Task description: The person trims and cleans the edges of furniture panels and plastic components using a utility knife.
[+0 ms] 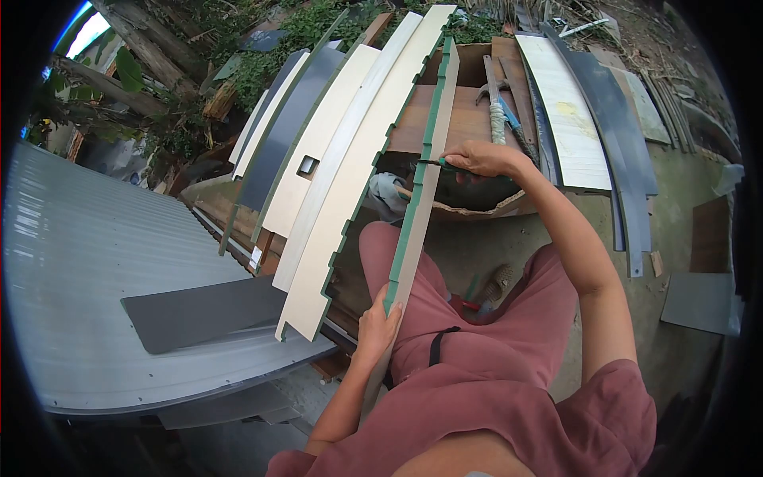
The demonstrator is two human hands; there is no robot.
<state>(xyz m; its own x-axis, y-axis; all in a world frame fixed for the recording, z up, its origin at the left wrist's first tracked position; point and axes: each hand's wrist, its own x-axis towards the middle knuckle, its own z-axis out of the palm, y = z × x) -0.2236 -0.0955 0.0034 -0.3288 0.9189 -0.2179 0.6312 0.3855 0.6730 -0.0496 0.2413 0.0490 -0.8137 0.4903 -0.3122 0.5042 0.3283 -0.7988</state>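
Note:
A long, narrow board point(427, 187) with a notched green edge runs from my lap up and away over a box. My left hand point(377, 327) is wrapped round its near end. Farther up, my right hand point(483, 159) grips a small tool point(450, 164) with a green handle. The tool's thin dark end lies across the board's green edge; its exact kind is too small to make out. Just left of the board is a wide cream panel point(362, 205) with a similar notched edge. A grey cloth point(387, 196) hangs at the box's near side.
A hammer point(496, 119) with a wrapped handle and wooden pieces lie on the box point(477, 212). More long panels point(274, 155) lean at left, with others point(564, 111) at right. A corrugated metal sheet point(103, 262) carries a dark flat board point(203, 312). Plants grow behind.

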